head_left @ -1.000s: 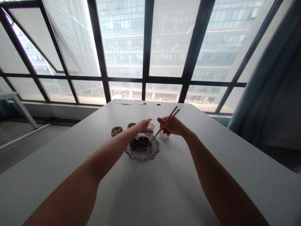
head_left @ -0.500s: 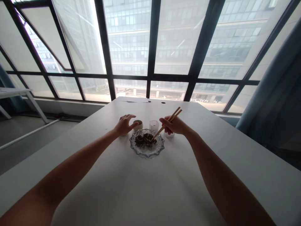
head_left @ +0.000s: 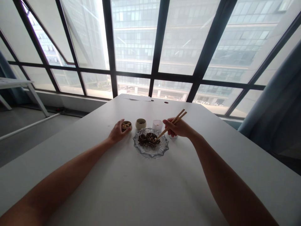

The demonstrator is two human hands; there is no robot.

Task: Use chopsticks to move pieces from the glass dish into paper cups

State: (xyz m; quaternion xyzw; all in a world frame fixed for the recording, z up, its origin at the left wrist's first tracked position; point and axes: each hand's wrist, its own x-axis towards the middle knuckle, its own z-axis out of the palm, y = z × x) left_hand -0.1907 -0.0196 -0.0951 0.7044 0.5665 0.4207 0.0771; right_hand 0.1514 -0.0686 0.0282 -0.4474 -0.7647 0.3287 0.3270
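Note:
My left hand (head_left: pixel 117 131) is wrapped round the left side of a small round cup (head_left: pixel 127 126) that holds light brown pieces. Pinched in my right hand (head_left: pixel 176 128) is a pair of wooden chopsticks (head_left: pixel 169 125), with the tips down in a heap of dark brown pieces (head_left: pixel 148 139). The heap lies in a scalloped glass dish (head_left: pixel 151 153). Behind the dish stand a beige cup (head_left: pixel 140 124) and a pinkish clear cup (head_left: pixel 157 125). Another clear cup (head_left: pixel 173 137) is mostly hidden under my right hand.
These things stand on a long white table (head_left: pixel 131 188). Papers (head_left: pixel 134 97) and two dark round spots lie near its far end. Large windows rise beyond it, a blue curtain (head_left: pixel 275 94) hangs at the right, and another white table (head_left: pixel 14 83) stands at the left.
My left hand has moved left and down from above the cups and closed on the left cup, whose contents now show. The chopstick tips remain in the heap. The view has shifted slightly.

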